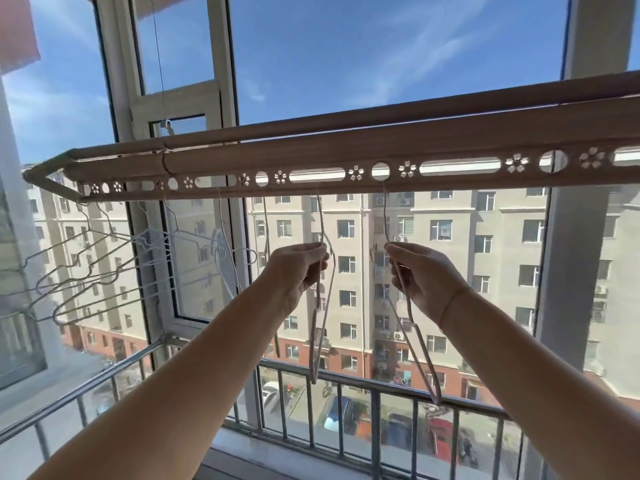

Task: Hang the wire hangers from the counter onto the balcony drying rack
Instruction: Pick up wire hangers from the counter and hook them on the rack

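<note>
Your left grip [298, 268] pinches one wire hanger [320, 220]; your right grip [426, 275] clamps another hanger [385, 216], hooks at the drying rack [311, 157].

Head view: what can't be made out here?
All head view.
- Drying rack: right end cut off by the frame edge.
- Left hanger and right hanger: hooks too thin to tell whether they sit in the rack's holes.
- Hung hangers: overlapping, blurred, cut by left edge; count unclear.
- Counter: out of view.
</note>
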